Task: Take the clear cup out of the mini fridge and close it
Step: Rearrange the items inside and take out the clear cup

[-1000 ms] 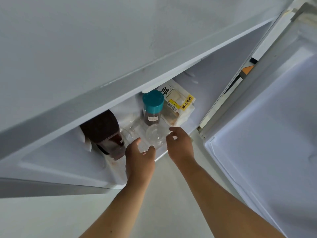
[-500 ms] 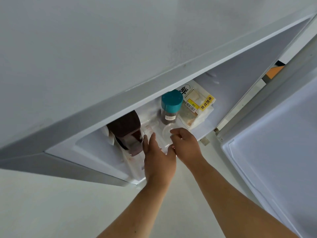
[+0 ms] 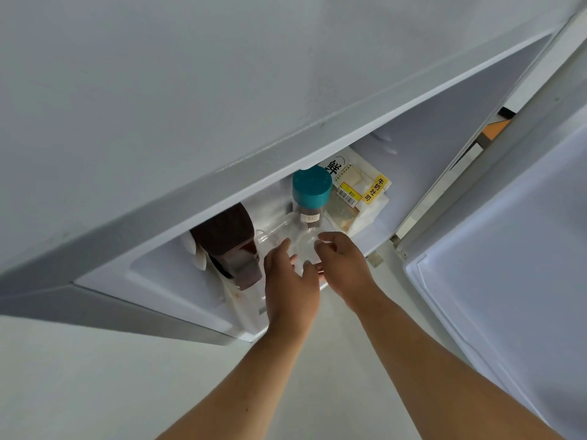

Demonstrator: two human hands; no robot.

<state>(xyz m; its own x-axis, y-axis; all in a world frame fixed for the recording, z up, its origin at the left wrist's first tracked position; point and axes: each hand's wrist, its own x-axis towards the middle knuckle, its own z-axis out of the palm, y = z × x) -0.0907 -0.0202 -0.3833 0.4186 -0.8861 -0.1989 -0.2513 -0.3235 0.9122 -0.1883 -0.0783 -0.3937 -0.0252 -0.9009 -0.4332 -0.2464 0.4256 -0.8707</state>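
the left hand (image 3: 290, 282) is reached into the open mini fridge (image 3: 165, 281), fingers loosely spread and curled toward the left side of the clear cup (image 3: 306, 247); contact at the fingertips seems likely but cannot be told for certain, since the cup is transparent. the right hand (image 3: 344, 269) is brought in from 3 o'clock of the cup, thumb and fingers half open and bent around its right side, apparently touching the rim. the cup is cradled between both hands, probably because its clear wall is slippery and hard to see. it is not yet lifted clear; it is still placed on the fridge floor, near the front edge.

just behind the cup, at 12 o'clock, a jar with a teal lid (image 3: 311, 190) is stood, and at 1 o'clock a packet of bread (image 3: 355, 192) is laid. at 9 o'clock a dark brown container (image 3: 228, 246) is kept. the fridge door (image 3: 508, 249) is swung open at 3 o'clock, left so until the cup is out.
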